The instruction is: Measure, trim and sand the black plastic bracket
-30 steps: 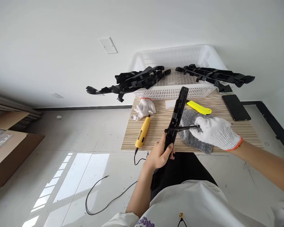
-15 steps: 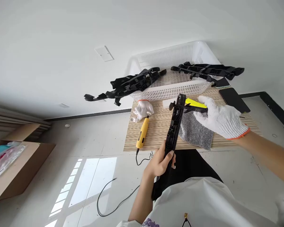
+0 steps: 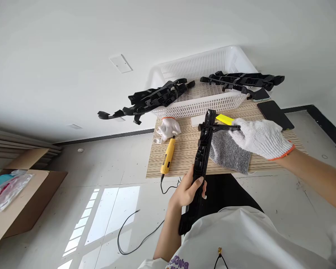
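My bare left hand [image 3: 189, 190] is wrapped round the lower part of a long black plastic part [image 3: 202, 155], which slants up over the table's front edge. Near its top a thin black arm [image 3: 221, 127] sticks out sideways to the right. My right hand [image 3: 256, 137], in a white knitted glove with an orange cuff, is closed at the right end of a ribbed yellow tool [image 3: 224, 119]. The tool's far end is by the top of the black part; its kind cannot be made out. A grey cloth [image 3: 229, 154] lies under the right hand.
A white slotted basket [image 3: 201, 106] stands at the back with black parts [image 3: 154, 98] across its left side and more black parts [image 3: 246, 80] across its right. A yellow rotary tool [image 3: 168, 156], a spare glove [image 3: 168, 129] and a black phone [image 3: 276, 115] lie on the table.
My right hand has closed its fingers round the yellow tool's end and moved slightly left. The yellow tool has shifted a little up and left. My left hand keeps its grip.
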Demonstrator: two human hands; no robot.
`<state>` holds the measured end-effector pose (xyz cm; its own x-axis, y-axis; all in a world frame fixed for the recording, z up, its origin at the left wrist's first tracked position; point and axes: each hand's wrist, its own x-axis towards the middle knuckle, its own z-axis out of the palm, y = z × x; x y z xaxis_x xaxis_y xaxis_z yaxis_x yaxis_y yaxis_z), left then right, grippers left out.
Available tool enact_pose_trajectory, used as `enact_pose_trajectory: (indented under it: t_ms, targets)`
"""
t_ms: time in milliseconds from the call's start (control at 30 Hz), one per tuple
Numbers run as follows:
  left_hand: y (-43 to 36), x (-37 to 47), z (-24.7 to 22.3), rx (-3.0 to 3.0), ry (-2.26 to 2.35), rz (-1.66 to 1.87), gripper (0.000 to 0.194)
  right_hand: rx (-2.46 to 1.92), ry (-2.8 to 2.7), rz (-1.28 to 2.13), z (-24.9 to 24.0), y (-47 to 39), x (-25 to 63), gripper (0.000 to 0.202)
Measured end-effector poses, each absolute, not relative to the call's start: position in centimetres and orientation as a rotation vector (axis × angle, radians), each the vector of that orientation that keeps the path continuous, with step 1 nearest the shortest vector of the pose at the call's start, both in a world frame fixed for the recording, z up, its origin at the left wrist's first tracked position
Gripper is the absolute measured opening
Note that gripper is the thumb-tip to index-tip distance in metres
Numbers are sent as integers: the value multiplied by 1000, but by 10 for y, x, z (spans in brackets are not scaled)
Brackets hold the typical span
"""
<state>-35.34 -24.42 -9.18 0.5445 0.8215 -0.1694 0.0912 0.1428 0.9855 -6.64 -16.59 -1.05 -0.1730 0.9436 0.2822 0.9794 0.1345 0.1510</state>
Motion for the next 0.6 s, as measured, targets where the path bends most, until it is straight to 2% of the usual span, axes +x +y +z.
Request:
enact_pose_trajectory:
  t_ms: [233, 433, 600]
  targets:
    - [-243, -358, -100, 1201, 797, 640, 41, -1924, -2248, -550, -8, -160, -73, 79]
    - [-243, -362, -102, 1150, 822, 656, 37, -1912, -2226, -474, -6, -157, -76, 69]
    - [-235, -365, -103, 1086, 822, 794, 37, -1800, -1964, -577, -42, -158, -72, 63]
